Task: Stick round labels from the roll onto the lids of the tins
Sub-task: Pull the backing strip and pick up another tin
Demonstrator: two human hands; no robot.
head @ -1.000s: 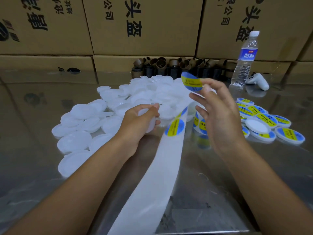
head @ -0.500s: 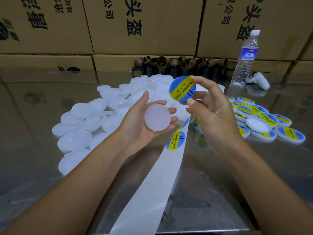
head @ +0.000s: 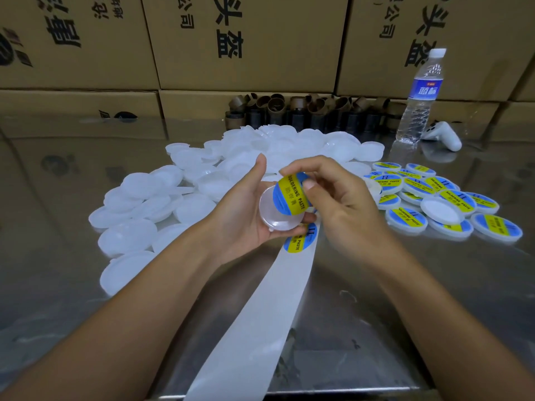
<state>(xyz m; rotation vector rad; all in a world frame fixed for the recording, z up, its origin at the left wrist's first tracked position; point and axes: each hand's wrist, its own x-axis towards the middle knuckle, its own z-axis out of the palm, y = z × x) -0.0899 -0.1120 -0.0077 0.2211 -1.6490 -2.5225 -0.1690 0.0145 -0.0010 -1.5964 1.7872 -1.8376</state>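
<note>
- On the worktop (head: 58,285), a large heap of bare tins (head: 139,192) is still to be labelled.
- A smaller cluster of labelled tins (head: 451,204) at the right is done.
- The left hand (head: 240,215) curls its fingers round one tin (head: 278,218), above the backing strip (head: 260,314).
- The right hand (head: 347,215) pinches a round label (head: 291,195) in its fingers, tilted onto the lid and not yet pressed flat.

Single head view, looking forward-down, close over table (head: 86,285).

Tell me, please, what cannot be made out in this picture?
Head view only.
- Roll: hidden behind the right hand; only its backing strip shows.
- Whether the label touches the lid: that hand's fingers cover part of it.
- Strip's near end: cut off by the bottom edge.
- Small print on the labelled tins: too small.
</note>
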